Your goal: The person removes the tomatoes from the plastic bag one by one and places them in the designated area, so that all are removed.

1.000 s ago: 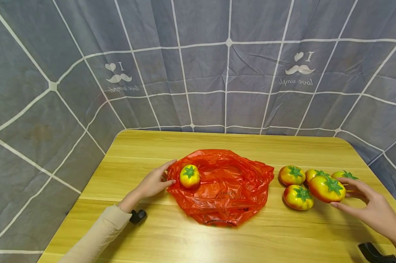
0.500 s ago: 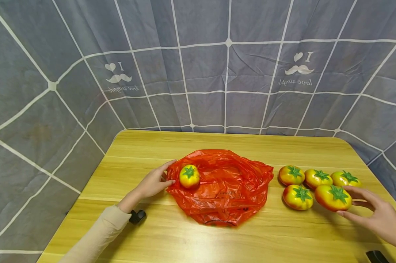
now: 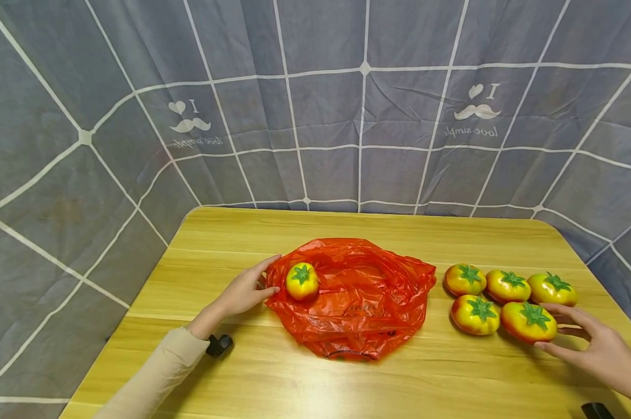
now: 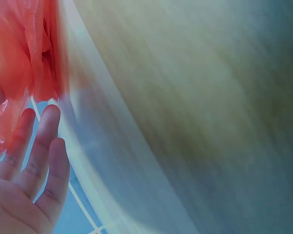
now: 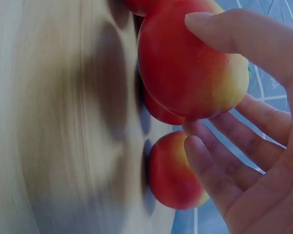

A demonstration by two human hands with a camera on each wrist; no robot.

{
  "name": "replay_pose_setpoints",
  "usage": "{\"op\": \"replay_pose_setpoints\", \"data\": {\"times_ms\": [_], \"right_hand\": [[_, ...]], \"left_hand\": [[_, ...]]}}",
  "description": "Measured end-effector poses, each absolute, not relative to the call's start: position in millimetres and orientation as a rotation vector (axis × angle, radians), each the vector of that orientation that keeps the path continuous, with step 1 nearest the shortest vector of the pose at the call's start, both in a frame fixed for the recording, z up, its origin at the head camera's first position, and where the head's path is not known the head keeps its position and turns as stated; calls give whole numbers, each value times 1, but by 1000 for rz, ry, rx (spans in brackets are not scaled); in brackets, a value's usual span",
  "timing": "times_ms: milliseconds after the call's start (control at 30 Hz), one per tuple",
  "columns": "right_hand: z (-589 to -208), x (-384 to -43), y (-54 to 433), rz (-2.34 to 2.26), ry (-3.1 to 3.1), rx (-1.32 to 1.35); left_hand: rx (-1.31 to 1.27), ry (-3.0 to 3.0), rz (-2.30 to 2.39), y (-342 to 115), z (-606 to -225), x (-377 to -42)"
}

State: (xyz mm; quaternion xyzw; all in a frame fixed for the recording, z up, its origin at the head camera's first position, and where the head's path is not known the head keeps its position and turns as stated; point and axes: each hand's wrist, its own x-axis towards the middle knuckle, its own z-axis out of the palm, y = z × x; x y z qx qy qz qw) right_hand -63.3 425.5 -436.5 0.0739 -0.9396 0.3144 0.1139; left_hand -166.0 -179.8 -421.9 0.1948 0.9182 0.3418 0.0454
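Note:
A crumpled red plastic bag lies spread with its mouth up, and one yellow-and-red tomato with a green star-shaped top sits at its left side. My left hand touches the bag's left edge, thumb and fingers apart; in the left wrist view the fingers are loosely extended beside the red film. At the right, my right hand holds another tomato between thumb and fingertips, close over the table. In the right wrist view the thumb lies on the upper side of this tomato, fingers below it.
Several more tomatoes stand close together beside the held one, among them a near-left tomato and a far-right tomato. Everything rests on a light wooden table. A grey checked curtain hangs behind and at both sides.
My right hand has moved the held tomato a little right and then lower, beside the near-left tomato. The far-right tomatoes show more fully now. Left hand and bag have hardly moved.

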Motion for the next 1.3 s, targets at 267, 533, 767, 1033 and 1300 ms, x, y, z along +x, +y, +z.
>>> {"op": "replay_pose_setpoints", "data": {"times_ms": [267,533,767,1033,1300], "right_hand": [[-441,-66,427,892,-2826,176],[-446,-68,429,899,-2847,188],[-452,-69,432,932,-2851,187],[-453,-69,431,972,-2809,226],[-451,-66,431,960,-2843,178]], "left_hand": [[607,2802,1042,-181,-423,-166],[597,2804,1043,-180,-423,-166],[593,2814,1032,-181,-423,-166],[594,2818,1036,-181,-422,-165],[583,2812,1034,-180,-422,-165]]}}
